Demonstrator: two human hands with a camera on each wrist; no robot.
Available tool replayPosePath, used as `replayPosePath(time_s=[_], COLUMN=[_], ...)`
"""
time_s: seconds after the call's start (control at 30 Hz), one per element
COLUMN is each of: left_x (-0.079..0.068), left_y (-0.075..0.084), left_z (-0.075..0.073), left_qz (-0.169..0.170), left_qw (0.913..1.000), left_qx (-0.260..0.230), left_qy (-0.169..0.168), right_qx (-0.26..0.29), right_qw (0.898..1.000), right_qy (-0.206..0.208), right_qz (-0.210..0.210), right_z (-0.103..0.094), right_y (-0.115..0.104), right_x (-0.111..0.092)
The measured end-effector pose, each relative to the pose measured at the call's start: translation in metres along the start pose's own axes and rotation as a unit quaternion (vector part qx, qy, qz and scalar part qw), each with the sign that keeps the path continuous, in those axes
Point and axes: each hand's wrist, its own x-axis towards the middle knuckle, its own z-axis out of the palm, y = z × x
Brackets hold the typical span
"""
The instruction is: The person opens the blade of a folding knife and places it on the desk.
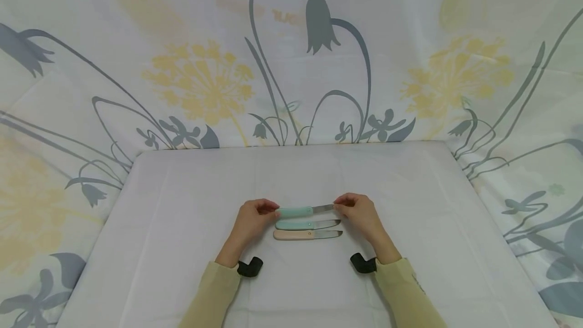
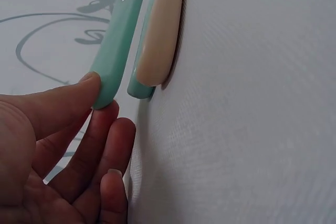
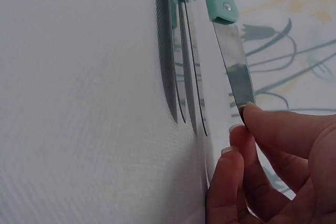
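A small knife with a mint-green handle (image 1: pixel 295 212) is held at both ends above the white cloth. My left hand (image 1: pixel 255 218) pinches the butt of its handle between thumb and fingers, seen close in the left wrist view. At the other end, my right hand (image 1: pixel 360 212) pinches the tip of the blade (image 3: pixel 236 64), covering its point. Just nearer to me lies a second mint-green knife (image 1: pixel 294 225), and below it a knife with a peach handle (image 1: pixel 293 235). All three run side by side, handles left and blades right.
White cloth (image 1: pixel 291 287) covers the table. Behind and beside it hangs a curtain (image 1: pixel 205 80) printed with yellow and grey flowers. Black wrist mounts (image 1: pixel 250 267) sit at both cuffs, near the light green sleeves (image 1: pixel 209 292).
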Motion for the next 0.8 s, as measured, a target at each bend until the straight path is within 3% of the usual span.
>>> replayPosePath(time_s=[0.33,0.57,0.8], left_x=[0.0005,0.0002,0.0003], left_y=[-0.0035,-0.0047,-0.0082], left_z=[0.0015,0.0005,0.0012], left_qz=[0.006,0.017,0.012], left_qw=[0.9998,0.9996,0.9995], left_qx=[0.018,0.019,0.03], left_qy=[-0.007,-0.015,0.002], right_qx=[-0.072,-0.08,-0.083], right_qw=[0.997,0.996,0.995], right_qy=[-0.034,-0.047,-0.054], right_qz=[-0.01,-0.016,-0.017], right_z=[-0.002,-0.0039,-0.0043], right_y=[0.0021,0.0036,0.0056], right_x=[-0.0004,0.0021,0.0022])
